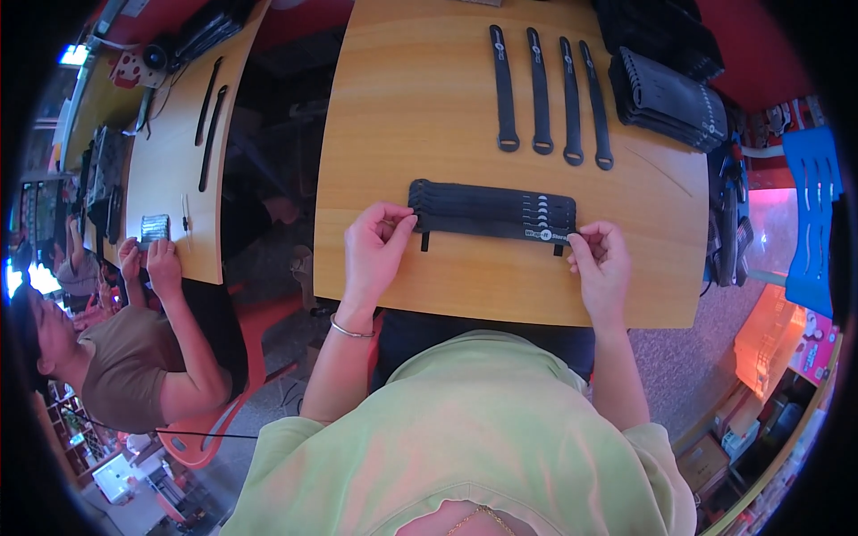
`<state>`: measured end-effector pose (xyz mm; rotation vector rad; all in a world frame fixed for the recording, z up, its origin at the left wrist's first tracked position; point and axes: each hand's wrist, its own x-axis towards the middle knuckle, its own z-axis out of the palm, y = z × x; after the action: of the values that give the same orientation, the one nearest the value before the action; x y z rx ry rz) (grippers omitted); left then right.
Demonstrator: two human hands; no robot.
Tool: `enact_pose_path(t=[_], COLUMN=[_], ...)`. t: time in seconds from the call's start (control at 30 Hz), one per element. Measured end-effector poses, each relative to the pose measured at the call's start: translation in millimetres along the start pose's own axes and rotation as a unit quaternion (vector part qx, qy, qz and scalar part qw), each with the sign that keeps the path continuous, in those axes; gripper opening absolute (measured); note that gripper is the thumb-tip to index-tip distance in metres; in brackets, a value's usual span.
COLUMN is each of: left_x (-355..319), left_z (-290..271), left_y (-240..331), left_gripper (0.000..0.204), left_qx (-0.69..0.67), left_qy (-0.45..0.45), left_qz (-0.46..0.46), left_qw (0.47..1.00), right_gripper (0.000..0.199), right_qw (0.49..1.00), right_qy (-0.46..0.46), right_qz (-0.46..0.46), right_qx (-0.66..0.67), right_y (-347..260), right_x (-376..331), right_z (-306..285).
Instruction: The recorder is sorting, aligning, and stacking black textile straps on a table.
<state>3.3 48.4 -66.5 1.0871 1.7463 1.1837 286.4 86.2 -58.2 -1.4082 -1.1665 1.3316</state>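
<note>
On the wooden table (429,116) lies a flat row of several black straps (492,212), overlapped side by side. My left hand (375,250) pinches the left end of this row with thumb and fingers. The right end is pinched by my right hand (601,263), near a small white label. Farther back, several single black straps (551,94) lie apart, each with a loop at its near end.
A stack of folded black straps (668,98) sits at the table's back right. A second wooden table (174,161) stands to the left, where another person's hands (147,263) hold a small bundle. A red chair (223,420) is between the tables. Blue plastic crates (811,214) are at the right.
</note>
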Motion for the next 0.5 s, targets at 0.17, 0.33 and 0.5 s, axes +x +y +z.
enact_pose_path(t=[0.17, 0.33, 0.5], left_x=[-0.4, 0.9, 1.8], left_z=[1.0, 0.9, -0.2], left_y=[2.8, 0.5, -0.5], left_gripper=[0.006, 0.006, 0.006], left_qx=[0.014, 0.011, 0.013], left_qy=[0.006, 0.007, 0.008], left_qz=[-0.009, -0.009, -0.010], left_qw=[1.000, 1.000, 1.000], right_gripper=[0.015, 0.016, 0.018], right_qw=[1.000, 1.000, 1.000], right_qy=[0.008, 0.013, 0.021], right_qz=[-0.008, -0.004, -0.008], right_qx=[-0.007, -0.016, -0.013], right_y=[1.9, 0.3, 1.1], right_x=[0.3, 0.7, 1.5], right_z=[1.5, 2.7, 3.7])
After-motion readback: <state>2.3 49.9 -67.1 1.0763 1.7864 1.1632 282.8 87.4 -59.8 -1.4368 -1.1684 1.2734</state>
